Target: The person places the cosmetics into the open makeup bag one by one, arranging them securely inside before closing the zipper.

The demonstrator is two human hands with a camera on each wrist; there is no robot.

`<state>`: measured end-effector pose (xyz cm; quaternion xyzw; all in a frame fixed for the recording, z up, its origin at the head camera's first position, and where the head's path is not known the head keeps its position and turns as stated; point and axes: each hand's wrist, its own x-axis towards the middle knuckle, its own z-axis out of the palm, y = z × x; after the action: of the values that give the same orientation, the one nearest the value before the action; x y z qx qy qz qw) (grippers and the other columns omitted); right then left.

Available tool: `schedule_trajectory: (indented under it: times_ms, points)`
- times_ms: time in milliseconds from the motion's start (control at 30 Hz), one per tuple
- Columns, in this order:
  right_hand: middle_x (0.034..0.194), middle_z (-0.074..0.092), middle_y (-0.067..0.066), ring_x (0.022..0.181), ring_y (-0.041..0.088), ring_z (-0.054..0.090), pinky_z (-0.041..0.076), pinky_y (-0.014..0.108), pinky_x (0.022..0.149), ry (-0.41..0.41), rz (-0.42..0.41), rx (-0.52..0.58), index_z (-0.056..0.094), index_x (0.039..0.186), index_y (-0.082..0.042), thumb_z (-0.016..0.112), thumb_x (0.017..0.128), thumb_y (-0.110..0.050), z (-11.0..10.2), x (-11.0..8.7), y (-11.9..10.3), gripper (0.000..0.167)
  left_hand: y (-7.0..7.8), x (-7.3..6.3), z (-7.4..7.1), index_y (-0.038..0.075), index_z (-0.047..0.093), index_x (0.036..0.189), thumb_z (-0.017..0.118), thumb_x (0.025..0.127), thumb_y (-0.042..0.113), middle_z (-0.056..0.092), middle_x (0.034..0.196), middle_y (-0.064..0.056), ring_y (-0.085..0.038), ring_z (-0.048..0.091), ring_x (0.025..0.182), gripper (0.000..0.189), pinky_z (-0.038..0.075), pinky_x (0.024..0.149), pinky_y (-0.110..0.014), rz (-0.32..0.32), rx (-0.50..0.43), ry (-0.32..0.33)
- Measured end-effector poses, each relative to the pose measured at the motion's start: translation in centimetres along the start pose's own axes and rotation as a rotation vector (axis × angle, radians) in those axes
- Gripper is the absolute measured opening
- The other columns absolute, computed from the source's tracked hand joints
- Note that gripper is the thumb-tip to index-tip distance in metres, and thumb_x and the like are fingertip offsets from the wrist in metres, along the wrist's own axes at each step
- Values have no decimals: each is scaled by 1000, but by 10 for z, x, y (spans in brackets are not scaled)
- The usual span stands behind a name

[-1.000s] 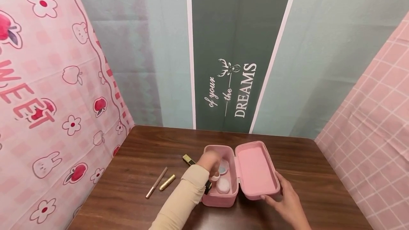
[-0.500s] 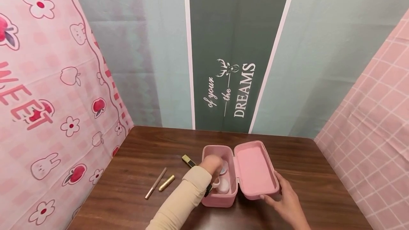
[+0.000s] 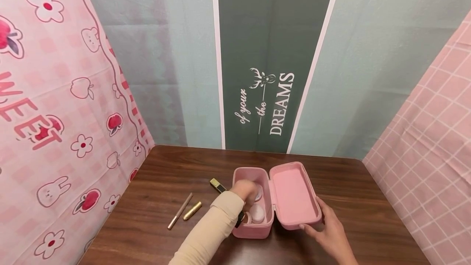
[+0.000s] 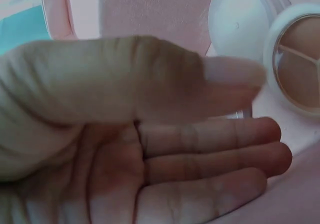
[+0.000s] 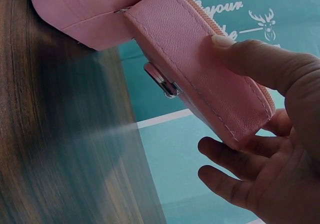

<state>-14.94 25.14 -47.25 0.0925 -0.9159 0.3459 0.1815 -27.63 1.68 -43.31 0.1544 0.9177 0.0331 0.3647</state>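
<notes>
A pink zip makeup case (image 3: 254,231) stands unzipped on the table with its lid (image 3: 296,195) folded to the right. My left hand (image 3: 245,189) reaches inside; in the left wrist view its fingers (image 4: 215,159) are extended below the thumb, and I see nothing held. The index finger is hidden. Close to the thumb tip are a compact with several tan pans (image 4: 300,59) and a white round jar (image 4: 237,21). Another round container (image 3: 259,192) lies farther back in the case. My right hand (image 3: 333,230) grips the lid's outer corner, thumb on its zip edge.
Left of the case lie a slim brown pencil-like stick (image 3: 180,211), a gold tube (image 3: 192,210) and a black item with a gold end (image 3: 217,184), partly behind the sleeve. Hanging cloths (image 3: 184,72) border the brown table (image 3: 176,162).
The compact by my left hand has moved toward the case's near end and now rests beside the white jar, apart from the hand. My right hand and the lid have stayed put.
</notes>
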Motion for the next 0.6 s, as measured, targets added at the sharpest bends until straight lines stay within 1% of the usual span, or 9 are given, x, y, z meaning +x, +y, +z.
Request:
schedule_trajectory:
  times_ms: [67, 100, 133, 200, 300, 400, 433, 500, 600]
  points:
    - [116, 51, 26, 95, 36, 56, 50, 43, 71, 0, -1, 0, 38, 133, 7, 87, 62, -21, 0, 0, 0, 91, -2, 3, 0, 3, 54, 57, 64, 73, -9, 40, 67, -6, -17, 38, 59, 23, 33, 50, -24, 33, -37, -26]
    - [116, 51, 26, 95, 35, 56, 50, 42, 71, 0, -1, 1, 38, 133, 7, 87, 62, -21, 0, 0, 0, 91, -4, 5, 0, 3, 55, 57, 66, 72, -8, 41, 65, -6, -17, 39, 58, 22, 34, 50, -25, 54, -20, -34]
    - [116, 51, 26, 95, 35, 56, 50, 42, 71, 0, -3, 1, 38, 133, 7, 87, 62, -22, 0, 0, 0, 91, -5, 7, 0, 2, 56, 57, 66, 73, -8, 42, 63, -6, -18, 40, 57, 22, 35, 50, -25, 64, -52, -71]
    - [117, 51, 26, 95, 35, 56, 50, 41, 71, -1, -8, 3, 38, 132, 7, 87, 62, -22, 1, 0, 0, 91, -8, 11, 0, 1, 57, 57, 65, 75, -7, 42, 59, -7, -18, 42, 54, 21, 36, 49, -26, 75, -97, -118]
    - [117, 51, 25, 96, 34, 57, 50, 40, 71, 5, -12, 3, 39, 132, 7, 87, 61, -21, 1, 1, 1, 90, -11, 13, 0, 0, 60, 59, 65, 76, -5, 45, 56, -6, -18, 44, 53, 18, 37, 49, -26, 74, -164, -143]
    - [118, 51, 25, 97, 34, 56, 50, 42, 72, 9, -9, 2, 40, 132, 6, 88, 61, -20, 1, 2, 0, 89, -12, 13, 0, 1, 59, 57, 64, 76, -4, 45, 53, -5, -16, 43, 50, 20, 36, 47, -24, 76, -193, -155]
    - [118, 51, 25, 97, 35, 56, 50, 43, 73, 7, -6, 1, 40, 132, 6, 87, 61, -20, 1, 2, 0, 89, -12, 13, 0, 1, 58, 57, 64, 77, -3, 46, 53, -5, -16, 43, 49, 20, 36, 47, -25, 79, -215, -157]
    - [118, 50, 26, 98, 36, 56, 50, 44, 73, 0, 0, 1, 39, 132, 6, 87, 61, -21, 1, 2, -1, 90, -12, 13, -1, 1, 58, 60, 62, 79, -2, 50, 56, -6, -16, 47, 50, 19, 39, 48, -25, 102, -248, -187]
    - [118, 50, 27, 99, 39, 55, 49, 46, 74, -7, 6, 2, 38, 132, 7, 87, 62, -20, 0, 2, -1, 90, -12, 12, -1, -4, 63, 71, 59, 81, 1, 62, 69, -11, -19, 57, 61, 12, 45, 55, -26, 138, -292, -219]
